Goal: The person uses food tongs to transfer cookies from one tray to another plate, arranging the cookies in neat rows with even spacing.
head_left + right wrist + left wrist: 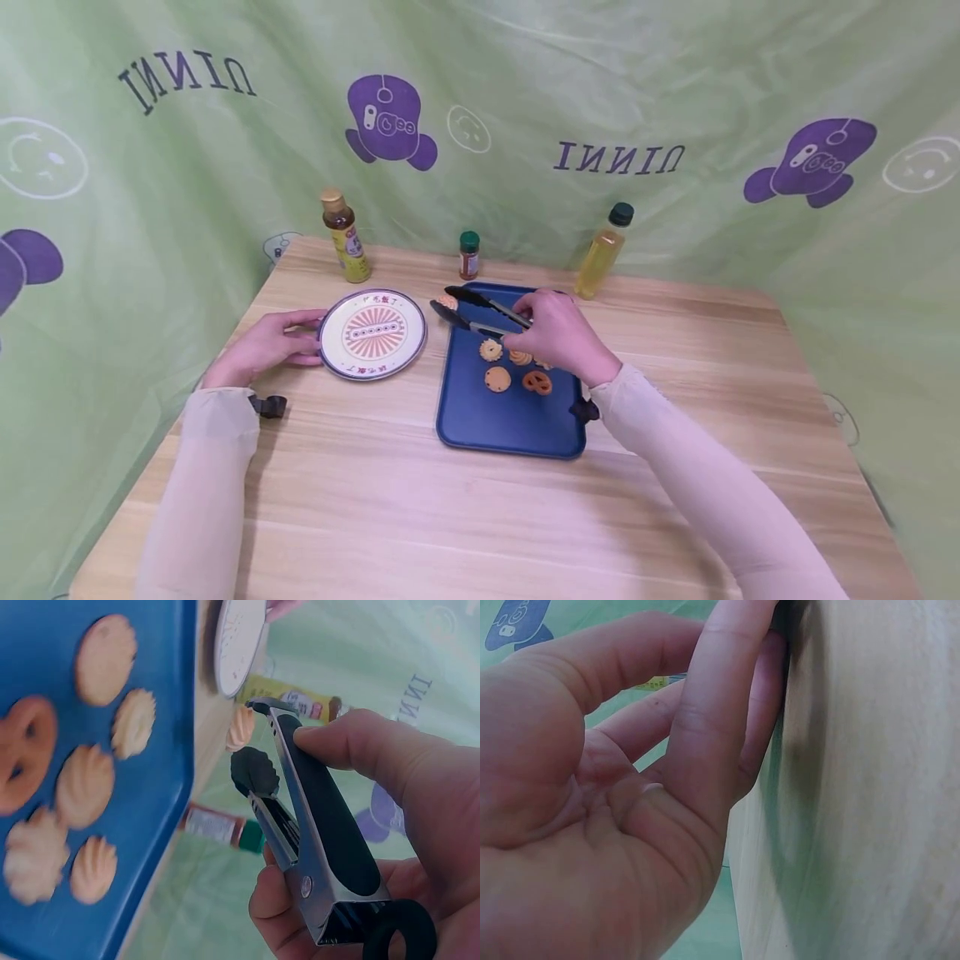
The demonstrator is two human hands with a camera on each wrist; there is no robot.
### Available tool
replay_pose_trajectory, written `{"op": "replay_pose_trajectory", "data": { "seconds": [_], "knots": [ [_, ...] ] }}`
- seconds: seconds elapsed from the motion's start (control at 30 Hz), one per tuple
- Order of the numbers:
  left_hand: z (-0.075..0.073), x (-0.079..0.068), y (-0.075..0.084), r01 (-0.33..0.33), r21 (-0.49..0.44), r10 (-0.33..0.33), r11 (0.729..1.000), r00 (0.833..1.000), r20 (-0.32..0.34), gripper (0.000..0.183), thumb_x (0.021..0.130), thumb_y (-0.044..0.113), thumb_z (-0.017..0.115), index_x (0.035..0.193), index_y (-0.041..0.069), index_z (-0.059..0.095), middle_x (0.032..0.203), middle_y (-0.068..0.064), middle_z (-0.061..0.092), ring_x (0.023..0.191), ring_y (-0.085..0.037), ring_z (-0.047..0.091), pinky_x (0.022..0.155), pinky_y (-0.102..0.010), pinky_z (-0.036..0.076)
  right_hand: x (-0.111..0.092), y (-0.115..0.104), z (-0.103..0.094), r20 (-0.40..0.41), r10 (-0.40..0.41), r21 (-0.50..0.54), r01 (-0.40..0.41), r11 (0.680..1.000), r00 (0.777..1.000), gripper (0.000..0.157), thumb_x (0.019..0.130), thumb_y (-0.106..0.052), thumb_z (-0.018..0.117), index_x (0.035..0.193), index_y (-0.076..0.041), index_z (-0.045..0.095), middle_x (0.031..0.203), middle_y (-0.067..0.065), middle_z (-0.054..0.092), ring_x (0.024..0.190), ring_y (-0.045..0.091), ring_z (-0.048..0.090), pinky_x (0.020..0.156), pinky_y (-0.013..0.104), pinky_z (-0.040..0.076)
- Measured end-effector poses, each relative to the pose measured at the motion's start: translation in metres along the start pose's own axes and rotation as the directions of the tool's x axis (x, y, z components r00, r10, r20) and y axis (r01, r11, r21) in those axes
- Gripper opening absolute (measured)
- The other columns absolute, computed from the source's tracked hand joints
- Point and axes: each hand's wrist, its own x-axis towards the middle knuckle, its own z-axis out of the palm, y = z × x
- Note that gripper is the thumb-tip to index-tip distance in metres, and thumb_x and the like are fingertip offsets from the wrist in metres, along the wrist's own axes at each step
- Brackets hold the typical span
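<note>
At the left rim of a round white plate with a red printed pattern, my left hand pinches the edge between thumb and fingers. In the left wrist view the left hand has its fingertips at the upper middle, the plate mostly hidden. My right hand grips black-and-silver tongs, also seen as tongs in the right wrist view. Between the tong tips sits a swirled cookie, off the far left corner of a blue tray. Several cookies and a pretzel lie on the tray.
Behind the plate stands a yellow-labelled bottle. A small green-capped spice jar stands behind the tray, and a bottle of yellow oil at its back right. A green printed curtain hangs around the wooden table.
</note>
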Motion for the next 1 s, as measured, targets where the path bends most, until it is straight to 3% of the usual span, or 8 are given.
{"op": "replay_pose_trajectory", "data": {
  "seconds": [0.3, 0.57, 0.7, 1.0],
  "knots": [
    [0.001, 0.000, -0.001, -0.009, -0.009, 0.009, 1.000, 1.000, 0.005, 0.076, 0.107, 0.000, 0.069, 0.173, -0.003, 0.033, 0.171, -0.035, 0.042, 0.104, -0.002, 0.074, 0.095, -0.026, 0.072, 0.024, -0.033, 0.025, 0.088, 0.009, 0.066, -0.015, 0.998, 0.996, 0.049, 0.093, -0.031, 0.089, 0.133, -0.004, 0.078, 0.122, 0.010, 0.073, 0.082, 0.021, 0.070, 0.080, 0.039, 0.065],
    [0.001, -0.002, 0.001, -0.010, -0.008, 0.010, 1.000, 1.000, -0.004, 0.075, 0.108, 0.002, 0.069, 0.174, -0.002, 0.034, 0.172, -0.034, 0.042, 0.104, -0.004, 0.074, 0.095, -0.026, 0.072, 0.048, -0.065, 0.053, 0.049, -0.084, 0.034, 0.082, 0.996, 0.995, 0.038, 0.090, -0.030, 0.090, 0.117, -0.004, 0.082, 0.102, 0.005, 0.071, 0.084, 0.022, 0.061, 0.073, 0.033, 0.054],
    [0.002, 0.000, 0.001, -0.015, -0.052, 0.015, 0.999, 1.000, 0.002, 0.074, 0.107, -0.001, 0.068, 0.173, -0.003, 0.034, 0.172, -0.034, 0.041, 0.104, -0.004, 0.075, 0.097, -0.028, 0.072, 0.056, -0.079, 0.066, 0.052, -0.109, 0.007, 0.108, 0.994, 0.993, 0.032, 0.089, -0.029, 0.089, 0.108, -0.005, 0.082, 0.099, 0.006, 0.067, 0.087, 0.022, 0.056, 0.073, 0.032, 0.046],
    [0.003, -0.001, -0.002, -0.005, -0.069, 0.005, 0.998, 1.000, -0.010, 0.075, 0.108, -0.002, 0.066, 0.173, -0.004, 0.031, 0.172, -0.036, 0.040, 0.107, -0.007, 0.075, 0.097, -0.029, 0.072, 0.064, -0.094, 0.087, 0.080, -0.084, -0.035, 0.087, 0.996, 0.993, 0.041, 0.091, -0.032, 0.091, 0.120, -0.003, 0.081, 0.115, 0.008, 0.069, 0.098, 0.023, 0.060, 0.083, 0.035, 0.056]
  ]
}}
